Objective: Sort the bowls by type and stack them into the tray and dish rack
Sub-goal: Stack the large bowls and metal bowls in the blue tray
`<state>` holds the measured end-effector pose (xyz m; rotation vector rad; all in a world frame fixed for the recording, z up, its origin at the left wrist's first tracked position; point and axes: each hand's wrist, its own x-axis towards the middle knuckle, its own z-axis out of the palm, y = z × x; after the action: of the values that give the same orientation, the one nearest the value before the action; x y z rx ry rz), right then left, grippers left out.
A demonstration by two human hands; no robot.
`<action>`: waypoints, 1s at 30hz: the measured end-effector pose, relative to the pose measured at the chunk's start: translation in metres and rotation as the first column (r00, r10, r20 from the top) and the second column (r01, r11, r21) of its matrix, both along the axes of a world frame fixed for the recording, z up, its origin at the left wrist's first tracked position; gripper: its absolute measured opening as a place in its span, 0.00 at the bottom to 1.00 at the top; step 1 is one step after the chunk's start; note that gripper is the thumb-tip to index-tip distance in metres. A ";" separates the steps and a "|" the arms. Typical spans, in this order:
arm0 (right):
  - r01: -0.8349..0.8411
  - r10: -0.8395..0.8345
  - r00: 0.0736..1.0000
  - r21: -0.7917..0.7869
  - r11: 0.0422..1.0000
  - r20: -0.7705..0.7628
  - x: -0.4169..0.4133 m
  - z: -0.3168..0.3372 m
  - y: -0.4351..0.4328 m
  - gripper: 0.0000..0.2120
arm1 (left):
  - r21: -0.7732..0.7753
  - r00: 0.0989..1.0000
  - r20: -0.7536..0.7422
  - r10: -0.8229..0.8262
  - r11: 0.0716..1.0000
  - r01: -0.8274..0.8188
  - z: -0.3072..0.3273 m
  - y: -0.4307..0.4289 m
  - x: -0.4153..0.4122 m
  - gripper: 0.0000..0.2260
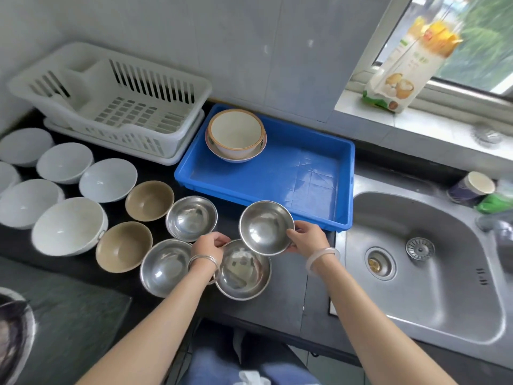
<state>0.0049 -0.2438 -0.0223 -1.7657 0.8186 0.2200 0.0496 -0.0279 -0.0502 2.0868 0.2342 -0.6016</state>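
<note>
My right hand [306,237] grips the rim of a steel bowl [266,227] held just above the counter, in front of the blue tray [305,173]. My left hand [208,245] curls over the near rim of another steel bowl [242,273] that sits on the counter below it. Two more steel bowls [191,218] [163,267] rest to the left. Two tan bowls [149,200] [123,245] and several white bowls [68,225] stand further left. A stack of cream bowls with orange rims [236,134] sits in the tray's far left corner. The white dish rack [111,101] holds no bowls.
A steel sink [416,259] lies right of the tray, with a paper cup [472,187] and a green item at its far edge. A food packet [402,68] leans on the window sill. A dark pan [14,329] shows at the lower left.
</note>
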 end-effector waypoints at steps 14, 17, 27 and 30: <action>-0.106 0.095 0.994 -0.225 0.969 -0.059 -0.017 -0.009 0.025 0.04 | -0.268 0.964 -0.211 0.163 0.938 -0.218 -0.011 0.001 0.004 0.06; -0.093 0.083 0.995 -0.229 0.969 -0.055 -0.017 -0.013 0.030 0.01 | -0.230 0.982 -0.175 0.069 0.967 -0.109 -0.012 0.002 0.000 0.13; 0.098 -0.102 0.994 -0.095 0.991 -0.030 -0.028 -0.029 0.025 0.08 | -0.312 0.968 -0.240 0.076 0.938 -0.151 -0.006 0.003 0.001 0.15; 0.183 -0.167 0.979 0.150 0.971 -0.116 -0.026 -0.035 0.026 0.08 | -0.347 0.951 -0.298 0.084 0.918 -0.190 -0.005 0.002 0.003 0.16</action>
<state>-0.0212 -0.2179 -0.0571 -1.5318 0.9983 0.2536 0.0526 -0.0258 -0.0548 1.6012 0.3929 -0.7876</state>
